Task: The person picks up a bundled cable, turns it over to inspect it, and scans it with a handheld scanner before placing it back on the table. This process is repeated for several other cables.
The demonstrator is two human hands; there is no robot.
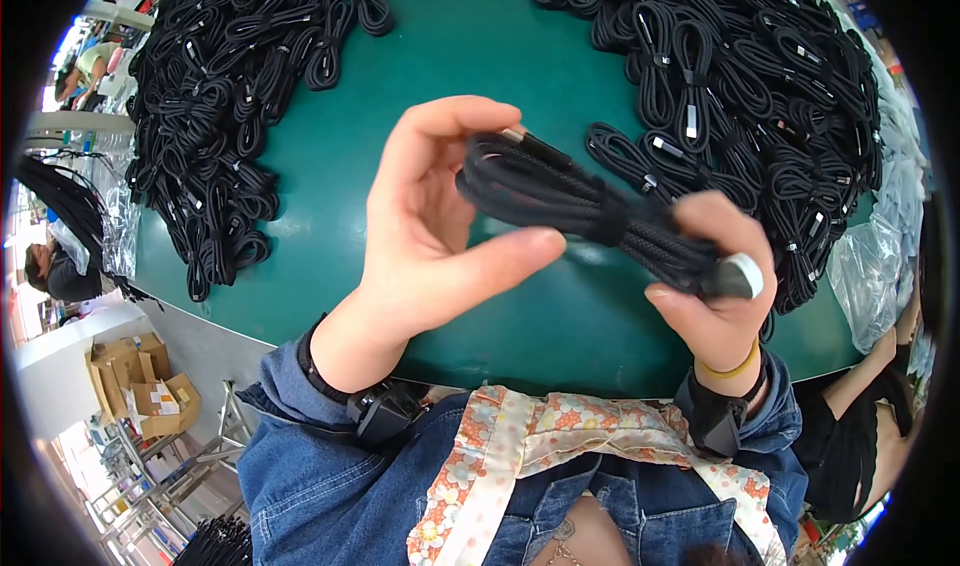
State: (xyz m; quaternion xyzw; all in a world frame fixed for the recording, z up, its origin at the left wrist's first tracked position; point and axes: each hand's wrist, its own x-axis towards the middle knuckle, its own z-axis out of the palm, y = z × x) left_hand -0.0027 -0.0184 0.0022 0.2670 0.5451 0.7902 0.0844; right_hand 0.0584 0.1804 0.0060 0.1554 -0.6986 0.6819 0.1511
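Observation:
A coiled black braided cable (545,198), bound round its middle, is held up over the green table, slightly blurred. My right hand (725,276) grips its right end, where a connector with a white tip (740,276) shows between thumb and fingers. My left hand (430,211) is cupped around the left end, thumb and fingers apart. Its index fingertip is close to a metal plug (515,136) on the coil; whether it touches cannot be made out. The thumb lies just below the coil.
Piles of similar black coiled cables lie on the green table (480,56) at the left (205,116) and right (790,96). Clear plastic bags (870,276) rest at the right edge. Cardboard boxes (145,386) stand at lower left. Other people sit at both sides.

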